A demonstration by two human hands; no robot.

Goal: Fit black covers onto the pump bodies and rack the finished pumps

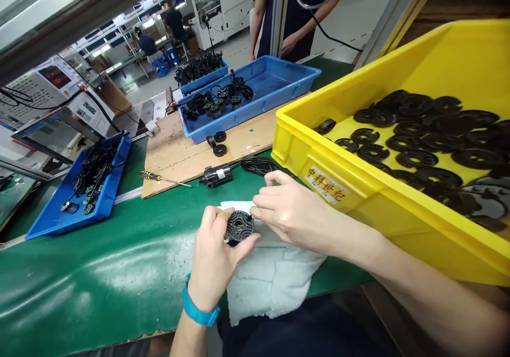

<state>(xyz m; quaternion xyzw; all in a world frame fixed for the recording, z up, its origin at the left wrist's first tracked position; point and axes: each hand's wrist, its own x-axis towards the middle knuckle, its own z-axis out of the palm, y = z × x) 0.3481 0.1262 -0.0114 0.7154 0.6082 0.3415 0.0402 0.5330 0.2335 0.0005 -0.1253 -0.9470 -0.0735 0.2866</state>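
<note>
**Q:** What do the hands hold?
**A:** The left hand grips a black slotted disc, its fingers clenched around the rim. The right hand comes in from the right, its fingers extended and not closed, the tips at the disc's edge.

**Q:** Where is the disc?
**A:** Between the two hands, over a folded white cloth on the green worktop. A blue band circles the left wrist.

**Q:** What lies beyond the fingers?
**A:** A black pump with a small white label, too small to read, beside a coiled black cable. Both lie at the edge of a board, which also carries two black rings and a yellow-and-black screwdriver. Farther on is a blue tray of wired parts.

**Q:** And to either side?
**A:** Right of the fingers stands a yellow crate filled with black discs. Its label bears Chinese characters, apparently 中科世纪. Left of the fingers lies a second blue tray of wired parts. A co-worker in a dark shirt stands beyond the worktop.
</note>
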